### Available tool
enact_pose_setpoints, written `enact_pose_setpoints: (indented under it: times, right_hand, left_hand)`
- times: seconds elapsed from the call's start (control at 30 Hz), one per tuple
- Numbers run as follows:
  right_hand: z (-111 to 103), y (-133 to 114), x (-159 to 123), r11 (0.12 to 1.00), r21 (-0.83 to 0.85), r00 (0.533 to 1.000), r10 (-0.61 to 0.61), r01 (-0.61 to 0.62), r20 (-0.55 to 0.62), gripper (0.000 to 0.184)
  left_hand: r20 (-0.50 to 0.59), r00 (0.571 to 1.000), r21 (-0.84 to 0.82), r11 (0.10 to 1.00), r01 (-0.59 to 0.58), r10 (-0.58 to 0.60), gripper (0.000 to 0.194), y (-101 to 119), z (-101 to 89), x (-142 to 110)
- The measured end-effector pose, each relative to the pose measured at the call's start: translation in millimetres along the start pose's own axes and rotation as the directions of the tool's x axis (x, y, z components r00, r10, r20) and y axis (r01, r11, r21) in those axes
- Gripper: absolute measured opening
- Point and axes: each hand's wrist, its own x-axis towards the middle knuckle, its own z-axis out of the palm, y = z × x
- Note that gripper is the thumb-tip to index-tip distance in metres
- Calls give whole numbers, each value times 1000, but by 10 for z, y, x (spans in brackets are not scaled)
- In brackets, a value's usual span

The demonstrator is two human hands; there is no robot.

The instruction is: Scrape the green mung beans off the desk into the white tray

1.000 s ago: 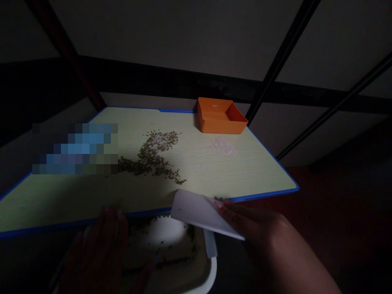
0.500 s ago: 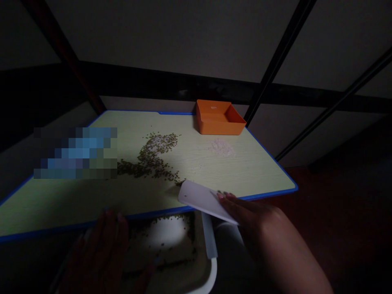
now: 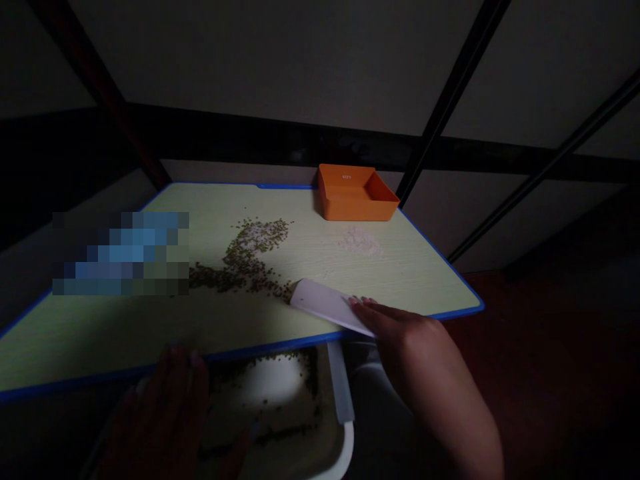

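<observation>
My right hand (image 3: 395, 323) grips a flat white scraper (image 3: 325, 303), whose far edge rests on the tabletop beside the near end of a strip of small green beans (image 3: 245, 267). Pale grains are mixed into the bean pile further back. Below the table's front edge is a white tub (image 3: 345, 457) with more beans scattered over its floor. My left hand (image 3: 170, 407), dim in shadow, holds the tub's left side, its fingers along the rim and the thumb over the inside.
The pale table (image 3: 400, 280) has a blue edge. At its back right stands an orange open box (image 3: 360, 208), with a small heap of pale grains (image 3: 360, 241) before it. A blurred-out bluish item (image 3: 130, 253) lies at the left. Panelled wall behind.
My right hand has moved the scraper from above the tub forward onto the table, up to the near end of the beans. My left hand stays on the tub.
</observation>
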Motion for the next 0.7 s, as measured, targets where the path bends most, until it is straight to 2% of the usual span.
enact_pose_setpoints:
  times: [0.2, 0.33, 0.47, 0.57, 0.7]
  right_hand:
    - [108, 124, 116, 997, -73, 995, 28, -36, -97, 50]
    - [153, 199, 181, 984, -147, 983, 71, -96, -167, 52]
    - [163, 241, 222, 973, -189, 969, 84, -130, -232, 46]
    - [165, 226, 226, 983, -156, 960, 56, -102, -274, 41]
    - [194, 130, 213, 998, -68, 948, -37, 16, -316, 36]
  left_hand:
    - [-59, 998, -62, 998, -14, 10, 88, 5, 2, 15]
    - [-54, 999, -44, 999, -6, 4, 90, 16, -10, 16]
    - [-44, 999, -40, 999, 10, -12, 88, 17, -6, 8]
    - [-43, 999, -31, 1000, 2, -3, 89, 14, -7, 15]
    - [-60, 998, -38, 999, -26, 24, 90, 28, -20, 29]
